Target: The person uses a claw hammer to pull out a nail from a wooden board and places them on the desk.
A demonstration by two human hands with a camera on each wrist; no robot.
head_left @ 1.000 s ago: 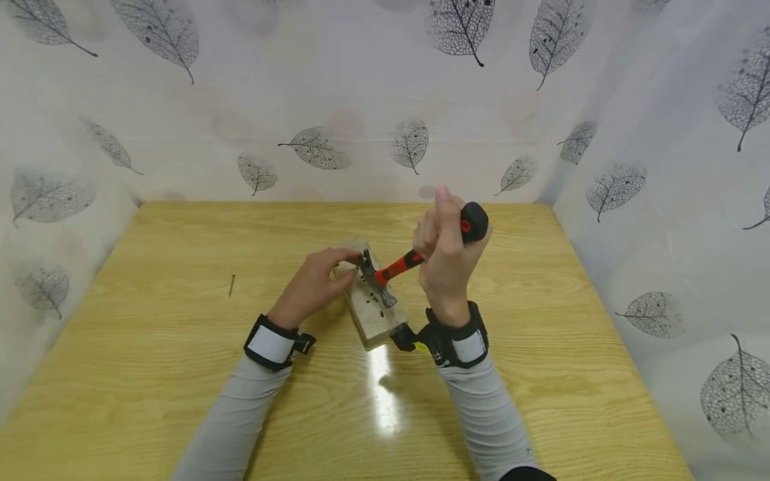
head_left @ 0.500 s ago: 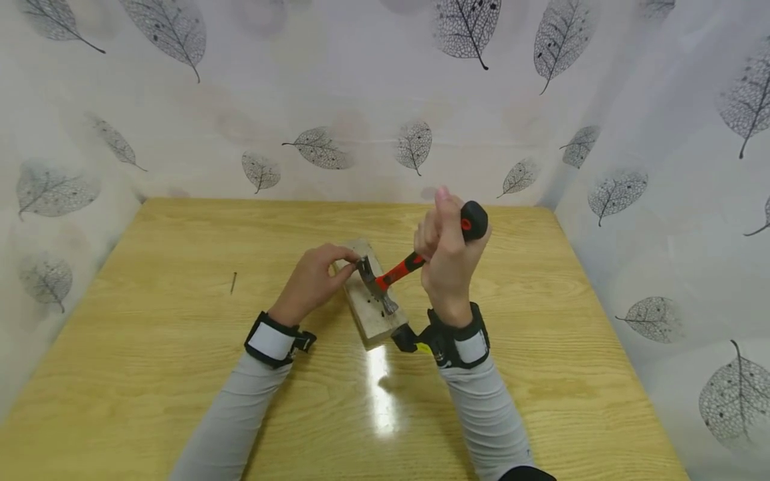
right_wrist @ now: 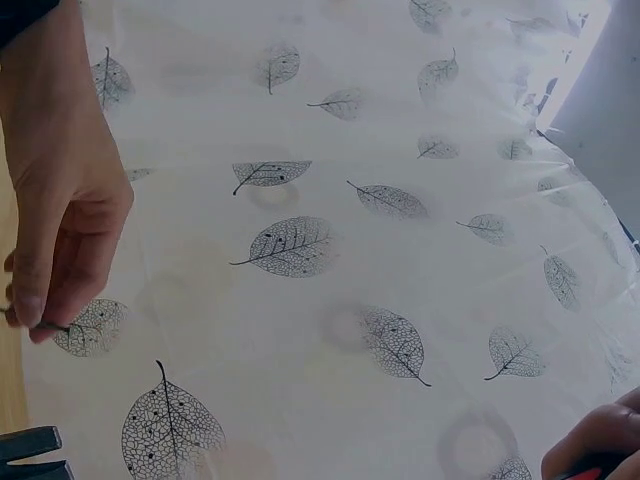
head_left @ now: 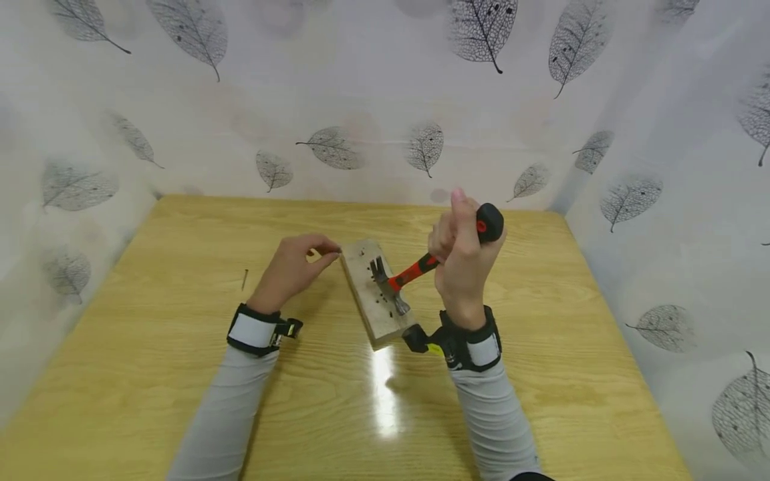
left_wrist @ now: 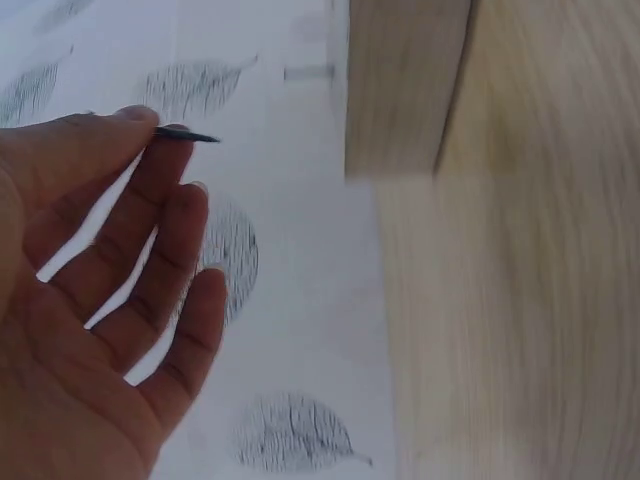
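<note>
Between the thumb and index finger of my left hand (head_left: 293, 267) is a thin dark nail (left_wrist: 190, 135); the other fingers are loosely bent. That hand is just left of the wooden block (head_left: 368, 300), whose top carries several dark spots. My right hand (head_left: 463, 257) grips the red and black handle of a claw hammer (head_left: 415, 270), thumb pointing up along it. The hammer's metal head is over the block; whether it touches the wood I cannot tell. In the right wrist view the claw (right_wrist: 35, 455) shows at the lower left.
A loose nail (head_left: 244, 279) lies on the wooden table (head_left: 180, 347) left of my left hand. A leaf-patterned cloth (head_left: 373, 87) rises behind the table and along its sides. Each wrist wears a black strap with a camera.
My left hand has drawn left, away from the hammer's claw and off the block, with the nail pinched in it. The right hand still holds the hammer over the block. The view has shifted slightly.
</note>
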